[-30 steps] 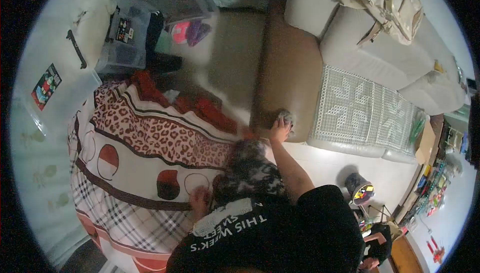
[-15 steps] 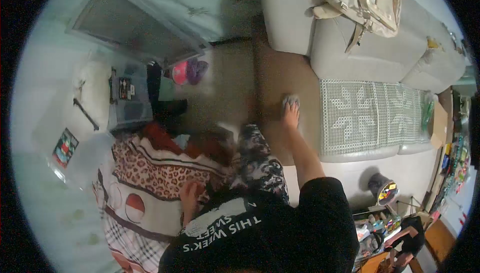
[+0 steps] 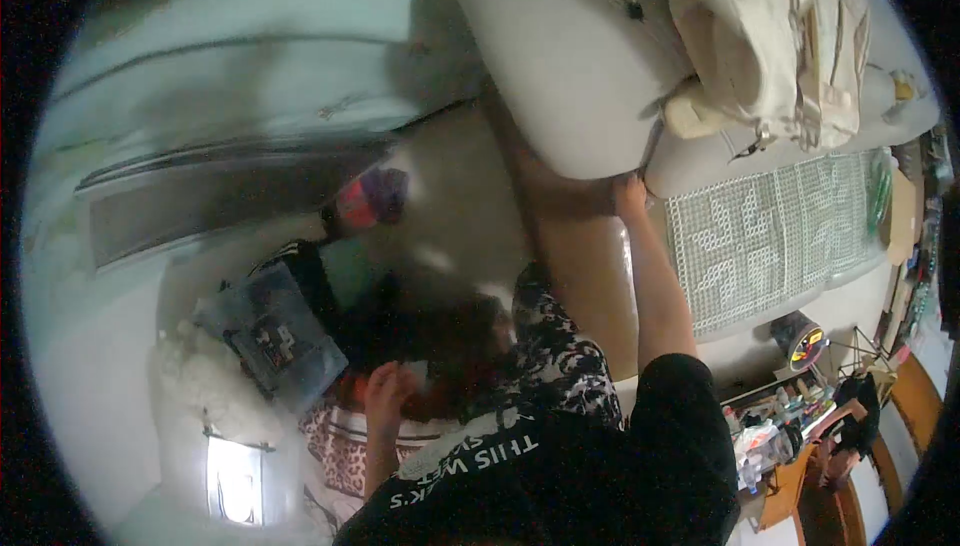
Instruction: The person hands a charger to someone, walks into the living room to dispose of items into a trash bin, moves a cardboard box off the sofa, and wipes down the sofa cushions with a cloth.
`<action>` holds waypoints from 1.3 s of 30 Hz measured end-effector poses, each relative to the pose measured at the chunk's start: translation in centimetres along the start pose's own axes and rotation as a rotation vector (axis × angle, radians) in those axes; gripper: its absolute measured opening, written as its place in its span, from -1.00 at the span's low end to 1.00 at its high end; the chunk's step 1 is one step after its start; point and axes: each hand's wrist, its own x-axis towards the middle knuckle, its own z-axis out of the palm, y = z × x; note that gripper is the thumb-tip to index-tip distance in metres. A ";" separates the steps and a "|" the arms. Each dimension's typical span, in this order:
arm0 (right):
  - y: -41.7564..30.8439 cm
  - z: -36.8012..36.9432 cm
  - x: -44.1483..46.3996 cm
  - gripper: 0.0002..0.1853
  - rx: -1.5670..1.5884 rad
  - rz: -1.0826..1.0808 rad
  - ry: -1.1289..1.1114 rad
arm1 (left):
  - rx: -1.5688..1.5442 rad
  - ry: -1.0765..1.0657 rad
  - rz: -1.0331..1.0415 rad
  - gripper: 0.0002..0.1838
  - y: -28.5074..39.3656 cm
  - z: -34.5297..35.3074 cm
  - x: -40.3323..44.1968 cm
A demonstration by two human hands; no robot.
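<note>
My right hand (image 3: 630, 191) reaches forward to the seam where the pale sofa back cushion (image 3: 560, 66) meets the brown seat (image 3: 590, 266). Its fingertips are tucked at the cushion's lower edge, and whether a cloth is under them is hidden. My left hand (image 3: 388, 386) hovers low on the left, slightly blurred, its fingers loosely apart. Beside it are a leopard-print blanket (image 3: 335, 441) and a small pale item (image 3: 418, 374) that I cannot make out.
A cream backpack (image 3: 745, 36) rests on the sofa. A crochet cover (image 3: 765, 236) lies over the seat to the right. On the left are a clear plastic box (image 3: 275, 336) and a pink-and-purple object (image 3: 370, 198). A round tub (image 3: 800, 341) stands at right; another person (image 3: 850, 426) is beyond.
My right hand, earlier on a grey cloth on the brown seat, has moved forward to the cushion's edge. My left hand has lifted off the blanket. The view has turned and shifted.
</note>
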 end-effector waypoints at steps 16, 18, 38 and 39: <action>-15.2 -0.1 -5.0 -0.52 -0.156 -0.431 -0.205 | -0.231 -0.235 -0.411 -0.71 -1.9 -3.5 7.0; -15.8 2.3 -2.5 -0.51 -0.090 -0.389 -0.216 | -0.520 -0.227 -0.463 -0.71 -5.2 -4.2 8.3; -24.1 7.2 17.3 -0.48 -0.349 -0.050 0.543 | -0.160 -0.428 -0.207 -0.73 -12.1 -15.0 19.1; -24.9 7.7 16.2 -0.48 -0.343 -0.055 0.546 | -0.093 -0.477 -0.241 -0.73 -11.7 -14.7 19.5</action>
